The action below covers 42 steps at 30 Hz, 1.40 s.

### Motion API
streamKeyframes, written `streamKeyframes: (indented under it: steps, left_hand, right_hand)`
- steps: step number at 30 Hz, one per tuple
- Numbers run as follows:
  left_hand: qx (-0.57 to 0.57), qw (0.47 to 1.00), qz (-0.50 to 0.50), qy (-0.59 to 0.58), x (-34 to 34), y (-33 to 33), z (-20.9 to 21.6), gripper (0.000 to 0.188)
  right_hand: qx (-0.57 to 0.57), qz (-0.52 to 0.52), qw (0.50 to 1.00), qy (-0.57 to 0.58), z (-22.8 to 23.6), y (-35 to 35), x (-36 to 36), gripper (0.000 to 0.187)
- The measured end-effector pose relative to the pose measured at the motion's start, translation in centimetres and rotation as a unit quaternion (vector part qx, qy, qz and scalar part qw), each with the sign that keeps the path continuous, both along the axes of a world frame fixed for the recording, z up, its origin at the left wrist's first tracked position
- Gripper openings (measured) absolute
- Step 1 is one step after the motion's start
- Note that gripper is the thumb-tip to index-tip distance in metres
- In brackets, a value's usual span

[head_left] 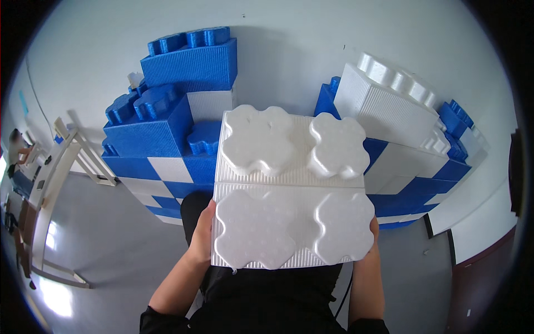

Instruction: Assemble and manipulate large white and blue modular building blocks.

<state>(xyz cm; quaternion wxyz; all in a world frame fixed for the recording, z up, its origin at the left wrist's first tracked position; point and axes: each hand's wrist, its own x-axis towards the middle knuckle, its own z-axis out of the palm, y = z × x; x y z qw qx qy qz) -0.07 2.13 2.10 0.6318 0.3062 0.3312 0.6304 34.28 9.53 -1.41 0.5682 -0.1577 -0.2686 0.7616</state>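
Note:
A big white foam building block [303,192] with clover-shaped studs is in front of my body, studs facing up at me. A seam crosses its middle; I cannot tell whether it is one block or two together. My left hand [204,236] grips its left side, thumb along the edge. On the opposite side my right hand [372,245] holds it, mostly hidden behind the block. The fingers of both hands are largely out of sight. Beyond it stands a stepped wall of blue and white blocks [167,168], partly covered by the held block.
Blue blocks [192,67] rise higher on the left of the stack, and a large white block [384,103] tops the right. Behind is a pale wall [278,61]. At far left, a person [21,161] is beside a long white-framed table [58,167] on the grey floor [128,239].

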Motion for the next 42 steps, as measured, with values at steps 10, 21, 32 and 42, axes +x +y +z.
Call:
streamKeyframes:
  steps: [10,21,32,42]
  left_hand:
    - [0.137,0.976,-0.009,0.169,-2.0,-1.0,-2.2,0.048]
    - [0.068,0.996,0.043,0.043,0.3,-1.4,0.2,0.041]
    - [0.060,0.996,0.040,0.053,-1.1,-1.6,0.6,0.036]
    - [0.079,0.994,0.054,0.046,0.5,-1.9,0.8,0.037]
  right_hand:
    - [-0.054,-0.040,0.995,-0.070,2.2,-1.1,-1.3,0.043]
    - [-0.092,-0.014,0.995,0.031,1.1,-0.9,0.1,0.040]
    - [-0.097,-0.074,0.987,-0.101,3.7,-1.8,-1.8,0.042]
    - [-0.039,-0.041,0.998,-0.027,3.1,-2.5,-0.5,0.038]
